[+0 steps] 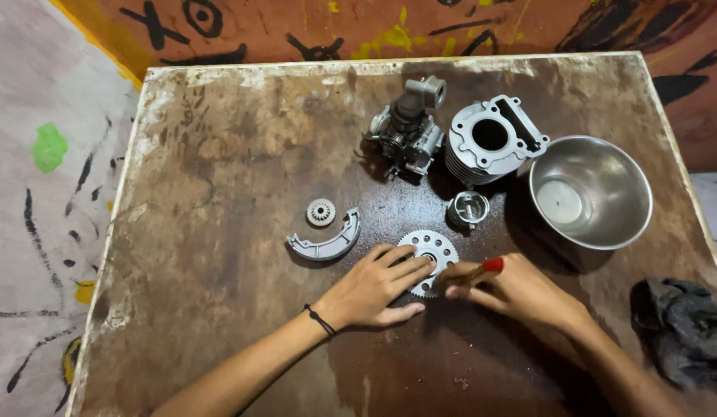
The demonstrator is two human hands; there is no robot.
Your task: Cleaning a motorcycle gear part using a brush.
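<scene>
On the worn brown bench [219, 154], a toothed sprocket wheel [428, 259] lies flat near the middle, a little toward the near side. The left hand [372, 291] rests palm-down with its fingers [405, 266] spread flat across the sprocket's left part, seemingly pinning it so it cannot slide or turn. The right hand [521, 292] comes in from the right, its fingers closed around a slim tool with a red handle [491, 265], whose working end points toward the sprocket's hub; the tip itself is hidden behind the fingers. To the left of the sprocket lie a curved grey brake shoe [327, 245] and, just beyond it, a small gear [321, 211], apart from each other. Farther back stand a carburettor [407, 127] and a finned cylinder block [490, 139] side by side, with a small piston [467, 208] in front of the block. A steel bowl [598, 224] sits at the right, and a dark rag [683, 328] lies crumpled at the near right edge.
</scene>
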